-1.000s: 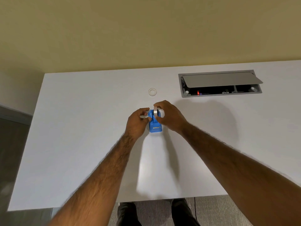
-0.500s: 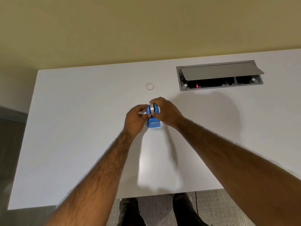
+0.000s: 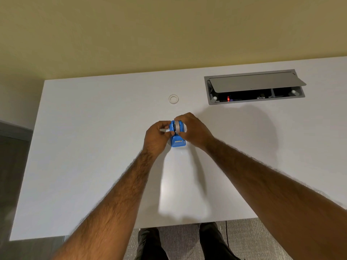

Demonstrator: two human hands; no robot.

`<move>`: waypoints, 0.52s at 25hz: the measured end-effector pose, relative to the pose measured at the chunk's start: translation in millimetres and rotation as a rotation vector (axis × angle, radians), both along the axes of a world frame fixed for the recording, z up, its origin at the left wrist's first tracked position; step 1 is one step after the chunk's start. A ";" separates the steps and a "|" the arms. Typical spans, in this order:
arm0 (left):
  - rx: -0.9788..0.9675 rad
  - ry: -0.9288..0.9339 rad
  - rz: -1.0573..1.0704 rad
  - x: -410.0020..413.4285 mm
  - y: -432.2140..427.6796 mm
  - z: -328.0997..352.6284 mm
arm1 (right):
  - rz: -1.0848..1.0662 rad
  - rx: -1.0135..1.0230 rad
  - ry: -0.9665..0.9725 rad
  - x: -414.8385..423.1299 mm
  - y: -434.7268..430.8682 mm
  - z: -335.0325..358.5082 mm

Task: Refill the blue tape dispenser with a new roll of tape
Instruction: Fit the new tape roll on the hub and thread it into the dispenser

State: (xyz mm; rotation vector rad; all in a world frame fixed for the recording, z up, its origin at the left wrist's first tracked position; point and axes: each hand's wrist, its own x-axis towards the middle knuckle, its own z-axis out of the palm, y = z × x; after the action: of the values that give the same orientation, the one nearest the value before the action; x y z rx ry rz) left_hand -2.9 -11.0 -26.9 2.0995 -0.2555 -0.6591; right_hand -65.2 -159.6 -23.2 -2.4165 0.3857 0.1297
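The blue tape dispenser (image 3: 178, 142) stands on the white table (image 3: 93, 147), its cutter end toward me. A roll of tape (image 3: 176, 127) sits upright in its top slot. My right hand (image 3: 194, 129) curls over the roll and the dispenser's right side. My left hand (image 3: 156, 136) grips the dispenser's left side, its fingertips pinching a small white piece at the roll's hub. My fingers hide the back half of the dispenser.
A small empty tape core (image 3: 173, 99) lies flat on the table beyond my hands. At the back right a grey cable box (image 3: 253, 87) is set into the table with its lid raised. The table's front edge is close to my legs.
The roll has gone down from above the dispenser into its slot. Both hands have closed in round the dispenser.
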 end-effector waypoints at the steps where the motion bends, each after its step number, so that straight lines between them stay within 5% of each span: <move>1: -0.007 0.005 0.004 -0.6 0.0 0.3 | 0.001 0.000 -0.001 -0.8 -0.1 1.0; 13: -0.048 -0.038 -0.011 -3.4 -10.9 -6.8 | -0.086 0.041 -0.069 -3.7 2.0 10.8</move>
State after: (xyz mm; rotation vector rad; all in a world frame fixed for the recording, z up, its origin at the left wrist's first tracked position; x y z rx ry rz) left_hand -6.3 -21.9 -33.7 2.0677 -0.3009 -0.6141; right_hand -68.9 -157.6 -12.3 -2.3530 0.4498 0.0156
